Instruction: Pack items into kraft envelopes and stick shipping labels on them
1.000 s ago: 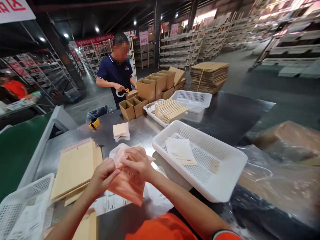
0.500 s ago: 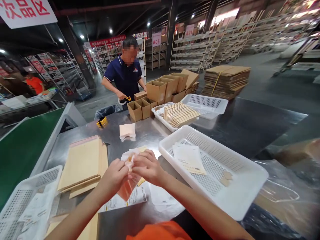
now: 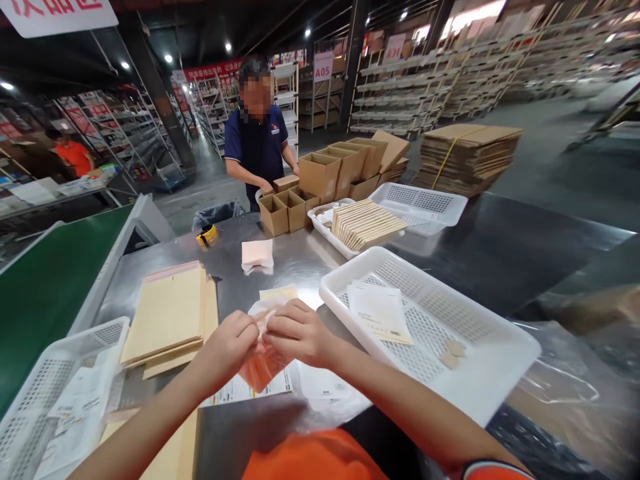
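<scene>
My left hand [image 3: 235, 343] and my right hand [image 3: 300, 333] are close together, both closed on the top of a thin, translucent plastic bag [image 3: 263, 367]. Its lower part hangs below my fingers and looks orange-pink; what is inside cannot be made out. Under the bag lie printed paper sheets [image 3: 273, 390] on the metal table [image 3: 235, 427]. A yellowish paper piece [image 3: 280, 291] shows just beyond my hands. Farther off lies a small pale wrapped packet [image 3: 257, 255].
To the left lie padded envelopes [image 3: 167, 313] and a white basket [image 3: 30, 400] of papers. A large white basket [image 3: 480, 353] with a paper packet [image 3: 377, 310] is at right. Beyond are cartons [image 3: 317, 175], a yellow tape dispenser [image 3: 207, 235] and a co-worker [image 3: 257, 140].
My hands still grip the bag's top, and the bag's lower part has spread toward the right. Across the table, the co-worker's hand has gone down to the cartons. The view has shifted slightly.
</scene>
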{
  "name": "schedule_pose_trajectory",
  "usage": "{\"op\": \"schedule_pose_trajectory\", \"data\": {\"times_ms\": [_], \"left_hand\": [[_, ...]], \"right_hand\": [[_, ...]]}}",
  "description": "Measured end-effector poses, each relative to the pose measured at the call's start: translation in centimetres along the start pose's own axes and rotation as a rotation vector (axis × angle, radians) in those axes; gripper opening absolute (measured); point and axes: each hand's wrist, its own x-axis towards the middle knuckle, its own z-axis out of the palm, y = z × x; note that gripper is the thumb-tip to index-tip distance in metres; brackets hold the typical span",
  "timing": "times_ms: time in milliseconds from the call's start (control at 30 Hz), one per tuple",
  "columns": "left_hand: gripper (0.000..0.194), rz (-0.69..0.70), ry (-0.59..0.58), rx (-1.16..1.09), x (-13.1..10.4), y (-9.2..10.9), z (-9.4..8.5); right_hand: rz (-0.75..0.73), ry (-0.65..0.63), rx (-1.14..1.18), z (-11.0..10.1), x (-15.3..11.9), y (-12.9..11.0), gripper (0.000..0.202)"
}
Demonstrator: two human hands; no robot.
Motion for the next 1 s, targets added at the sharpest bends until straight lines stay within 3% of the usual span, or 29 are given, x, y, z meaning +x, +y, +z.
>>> {"op": "schedule_pose_trajectory", "data": {"times_ms": [167,233,333,467,600,800,900,1000], "left_hand": [[0.022,-0.001,-0.026,0.006,0.1,0.5,-0.1],[0.020,0.005,-0.068,0.018,-0.1,0.6,-0.1],[0.020,-0.025,-0.085,-0.047,-0.7,0.1,0.2],[0.023,-0.005,-0.016,-0.031,-0.8,-0.4,0.5],[0.026,0.058,0.016,0.041,-0.3,0.0,0.2],[0.019,0.146,-0.058,0.128,-0.3,1.0,-0.8],[0.018,0.143,-0.059,0.191,0.0,1.1,0.3],[0.022,0.109,-0.019,0.218,0.7,1.7,2.4]], "right_hand": [[-0.054,0.062,-0.003,-1.2,0.5,-1.2,0.014],[-0.018,0.020,0.011,-1.2,0.1,-2.2,0.014],[0.120,-0.119,0.035,-0.9,-0.7,-3.5,0.018],[0.391,-0.240,0.074,-0.5,-1.3,-4.2,0.029],[0.444,-0.380,0.103,-0.9,-1.5,-4.0,0.024],[0.388,-0.375,0.114,-1.7,-1.3,-2.5,0.020],[0.427,-0.422,0.074,-1.1,-0.7,-1.3,0.011],[0.509,-0.468,-0.081,0.8,-0.7,-0.1,0.009]]}}
